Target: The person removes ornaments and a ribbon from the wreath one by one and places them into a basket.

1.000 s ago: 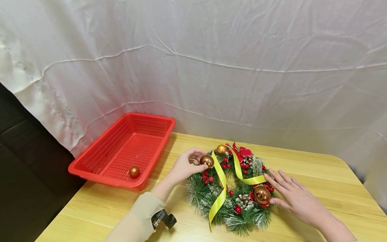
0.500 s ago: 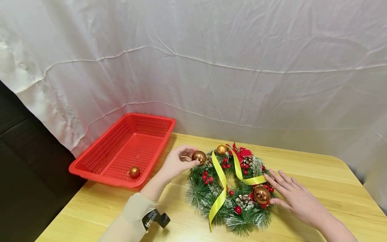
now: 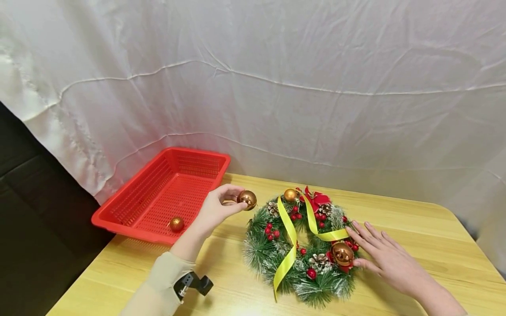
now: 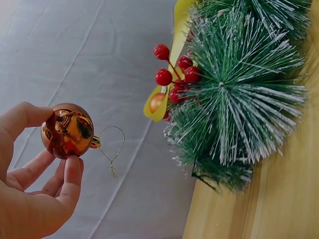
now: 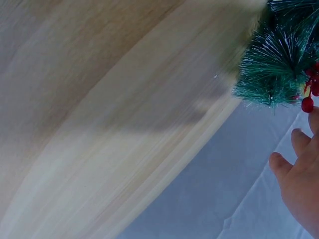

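Note:
Between thumb and fingertips, my left hand [image 3: 218, 205] pinches a shiny copper-coloured bauble [image 3: 247, 200], held apart from the wreath on its left side. In the left wrist view a thin gold hanging loop [image 4: 113, 149] dangles from the bauble's cap. The green Christmas wreath [image 3: 261, 252] lies on the table with a yellow ribbon [image 3: 287, 263] across it, red berries and pine cones. A small gold bauble [image 3: 290, 195] sits at its far side, another copper bauble [image 3: 341, 253] at its right. My right hand [image 3: 389, 259], fingers spread and fairly straight, touches the wreath's right edge.
A red plastic basket [image 3: 158, 239] stands at the table's left, with one glittery gold bauble [image 3: 176, 224] inside. Behind the wooden table [image 3: 427, 232] hangs a pale cloth [image 3: 276, 118]. A dark surface [image 3: 35, 210] lies at far left.
My left hand has drawn the copper bauble away from the wreath, leftward toward the basket, uncovering a pine cone at the wreath's upper left. My right hand and the wreath have stayed put.

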Tool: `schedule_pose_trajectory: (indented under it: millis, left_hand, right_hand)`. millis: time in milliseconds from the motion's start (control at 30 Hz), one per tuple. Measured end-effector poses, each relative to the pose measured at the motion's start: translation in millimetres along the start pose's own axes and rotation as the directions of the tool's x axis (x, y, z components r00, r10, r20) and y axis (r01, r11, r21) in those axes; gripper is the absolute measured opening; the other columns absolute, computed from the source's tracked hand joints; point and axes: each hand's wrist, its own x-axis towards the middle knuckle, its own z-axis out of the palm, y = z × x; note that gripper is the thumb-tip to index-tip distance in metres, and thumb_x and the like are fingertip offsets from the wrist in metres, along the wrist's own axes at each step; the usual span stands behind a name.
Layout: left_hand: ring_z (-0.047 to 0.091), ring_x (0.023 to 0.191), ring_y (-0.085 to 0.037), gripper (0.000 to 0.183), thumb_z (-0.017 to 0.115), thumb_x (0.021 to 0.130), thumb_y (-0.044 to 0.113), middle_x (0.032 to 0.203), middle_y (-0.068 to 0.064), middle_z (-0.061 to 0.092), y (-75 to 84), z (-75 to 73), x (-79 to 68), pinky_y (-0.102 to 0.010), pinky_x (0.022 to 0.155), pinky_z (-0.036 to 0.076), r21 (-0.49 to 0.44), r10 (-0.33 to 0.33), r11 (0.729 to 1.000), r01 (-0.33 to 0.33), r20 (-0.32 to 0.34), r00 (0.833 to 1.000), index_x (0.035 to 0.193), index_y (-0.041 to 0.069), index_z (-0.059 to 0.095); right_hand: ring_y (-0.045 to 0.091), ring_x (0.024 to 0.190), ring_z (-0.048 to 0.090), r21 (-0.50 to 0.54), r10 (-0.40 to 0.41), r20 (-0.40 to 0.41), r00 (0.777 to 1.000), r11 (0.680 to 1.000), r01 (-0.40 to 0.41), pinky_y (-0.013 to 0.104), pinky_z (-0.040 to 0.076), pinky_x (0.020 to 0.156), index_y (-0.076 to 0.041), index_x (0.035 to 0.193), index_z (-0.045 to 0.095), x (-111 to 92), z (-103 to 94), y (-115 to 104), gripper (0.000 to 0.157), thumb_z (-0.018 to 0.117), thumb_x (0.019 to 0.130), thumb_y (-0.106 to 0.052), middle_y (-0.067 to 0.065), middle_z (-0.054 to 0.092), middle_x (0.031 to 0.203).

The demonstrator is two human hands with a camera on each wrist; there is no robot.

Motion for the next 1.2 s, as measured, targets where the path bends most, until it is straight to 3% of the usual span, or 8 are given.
schedule_pose_trajectory:
  millis: [367, 700, 1200]
  left_hand:
    - [0.062, 0.091, -0.023, 0.037, 0.076, 0.079, 0.005, 0.107, -0.012, 0.066, 7.0, -23.2, -9.1, -0.030, 0.081, 0.051, 0.022, -0.033, 0.999, 0.034, -0.036, 0.999, 0.114, 0.004, 0.065]
    - [0.059, 0.094, -0.019, 0.036, 0.077, 0.080, 0.009, 0.104, -0.014, 0.063, 10.3, -49.0, -17.3, -0.023, 0.081, 0.049, 0.065, -0.005, 0.998, 0.010, -0.080, 0.997, 0.114, 0.002, 0.064]
    - [0.058, 0.097, -0.019, 0.041, 0.076, 0.083, 0.020, 0.110, -0.009, 0.060, 10.0, -85.6, -22.9, -0.023, 0.079, 0.049, 0.145, -0.048, 0.987, 0.073, -0.170, 0.984, 0.119, 0.006, 0.061]
  right_hand:
    - [0.013, 0.143, -0.002, -0.003, -0.002, -0.002, 1.000, 1.000, 0.002, 0.024, -0.011, 0.111, -0.020, 0.152, 0.027, -0.2, 0.5, 0.2, 0.073, 0.060, 0.091, -0.043, 0.001, 0.016, 0.158]
    - [0.014, 0.143, -0.002, 0.005, 0.002, -0.004, 1.000, 1.000, -0.002, 0.025, -0.010, 0.111, -0.019, 0.152, 0.027, -0.3, 0.1, -0.1, 0.073, 0.061, 0.091, -0.042, 0.001, 0.016, 0.158]
    - [0.013, 0.143, -0.003, -0.002, 0.004, 0.003, 1.000, 1.000, -0.004, 0.025, -0.011, 0.111, -0.020, 0.152, 0.026, 0.1, 0.6, 0.0, 0.073, 0.060, 0.091, -0.043, 0.001, 0.014, 0.159]
